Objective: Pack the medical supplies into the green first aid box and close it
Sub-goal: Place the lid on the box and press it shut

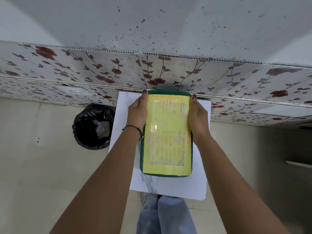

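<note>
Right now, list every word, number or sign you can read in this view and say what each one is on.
Yellow paper sheet on the lid of the green first aid box: rows of orange and dark handwriting, too blurred to read.
Orange marks down the sheet's left edge: shape unclear, not readable.
White tabletop, black bin liner, floral wall panels: no text visible.
Both hands, left hand and right hand, hold the box's sides.
</note>
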